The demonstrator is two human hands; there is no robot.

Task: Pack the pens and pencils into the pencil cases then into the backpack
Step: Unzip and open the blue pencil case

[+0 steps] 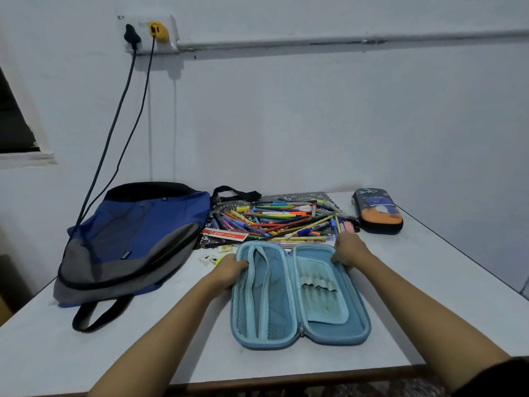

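Note:
A light blue pencil case [300,293] lies spread open flat on the white table, mesh pocket on its left half, elastic pen loops on its right half. My left hand [229,272] grips the case's left rim. My right hand [349,250] grips its upper right rim. Behind the case lies a heap of pens and pencils [283,222] in many colours, with a red and white ruler [224,234] at its left. A blue and grey backpack [128,239] lies flat at the left. A second, dark pencil case [377,211] with a cartoon print sits zipped at the back right.
Two cables [114,133] hang from a wall socket [148,32] down behind the backpack. An eraser [225,248] and small bits lie left of the open case. The table's front edge [286,378] runs near my arms; its right edge slants away past the dark case.

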